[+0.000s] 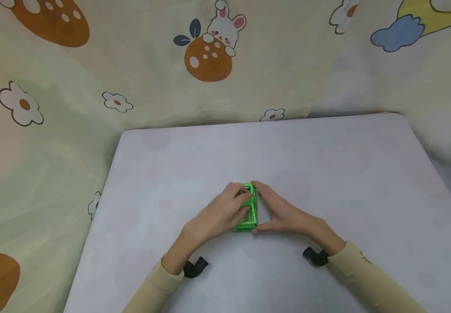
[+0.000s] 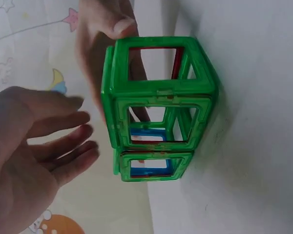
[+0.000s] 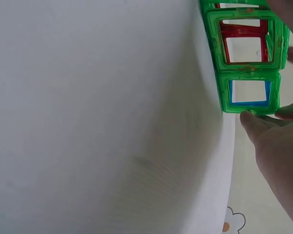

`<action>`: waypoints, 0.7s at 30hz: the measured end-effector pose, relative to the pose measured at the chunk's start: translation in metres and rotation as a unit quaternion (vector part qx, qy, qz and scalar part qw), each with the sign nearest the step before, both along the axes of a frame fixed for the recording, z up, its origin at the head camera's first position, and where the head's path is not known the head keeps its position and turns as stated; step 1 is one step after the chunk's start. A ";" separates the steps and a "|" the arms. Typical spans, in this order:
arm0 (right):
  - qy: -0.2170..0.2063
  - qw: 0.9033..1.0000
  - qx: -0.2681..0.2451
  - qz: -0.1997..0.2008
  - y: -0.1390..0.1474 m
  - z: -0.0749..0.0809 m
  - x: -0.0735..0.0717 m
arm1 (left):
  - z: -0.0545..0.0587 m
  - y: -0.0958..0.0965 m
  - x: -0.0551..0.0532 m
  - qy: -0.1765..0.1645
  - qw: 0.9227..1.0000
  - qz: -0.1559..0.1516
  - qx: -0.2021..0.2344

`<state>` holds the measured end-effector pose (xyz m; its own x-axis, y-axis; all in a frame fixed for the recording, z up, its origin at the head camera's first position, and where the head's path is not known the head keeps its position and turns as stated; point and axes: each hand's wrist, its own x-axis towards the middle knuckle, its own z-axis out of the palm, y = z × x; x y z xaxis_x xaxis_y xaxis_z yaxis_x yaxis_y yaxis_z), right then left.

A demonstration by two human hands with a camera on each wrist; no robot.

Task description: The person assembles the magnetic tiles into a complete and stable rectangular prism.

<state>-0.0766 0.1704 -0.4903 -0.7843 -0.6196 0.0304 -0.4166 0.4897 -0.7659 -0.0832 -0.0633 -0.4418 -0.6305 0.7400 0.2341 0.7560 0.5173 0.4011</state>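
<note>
A box-like block of green magnetic tiles [image 1: 254, 213] stands on the table between both hands. Green square frames [image 2: 158, 91] make up its sides in the left wrist view, with red and blue frames showing through the openings. My right hand [image 1: 284, 214] spans the block from the right, thumb at the near end and fingers at the far end. In the right wrist view, fingertips of this hand [image 3: 278, 151] touch a corner of the block. Over its top hovers my left hand [image 1: 219, 214], fingers loosely bent and apart from the tiles in the left wrist view.
A pale table [image 1: 170, 165] with rounded corners lies under the block. Patterned cloth [image 1: 151, 52] hangs behind it and along the left side. Black straps [image 1: 195, 267] show at both wrists, by the beige sleeves.
</note>
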 end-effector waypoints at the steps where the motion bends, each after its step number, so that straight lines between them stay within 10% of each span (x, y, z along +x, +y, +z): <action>1: 0.000 1.000 0.000 -0.001 0.000 0.000 0.001 | -0.001 0.000 -0.003 0.006 1.000 0.011 0.011; 5: 0.012 1.000 -0.002 -0.015 -0.001 0.000 0.008 | -0.006 0.001 -0.014 0.002 0.998 0.060 0.037; 12: 0.024 0.999 -0.001 -0.036 -0.012 -0.002 0.021 | -0.020 -0.003 -0.027 -0.121 0.982 0.124 0.074; 21: 0.061 0.997 0.009 -0.050 -0.005 -0.001 0.017 | -0.029 -0.012 -0.032 -0.191 0.962 0.159 0.109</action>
<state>-0.0592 0.1658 -0.4914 -0.8328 -0.5406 0.1193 -0.4552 0.5460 -0.7033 -0.1151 -0.0754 -0.4707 -0.8884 0.4540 0.0677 0.3480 0.5701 0.7442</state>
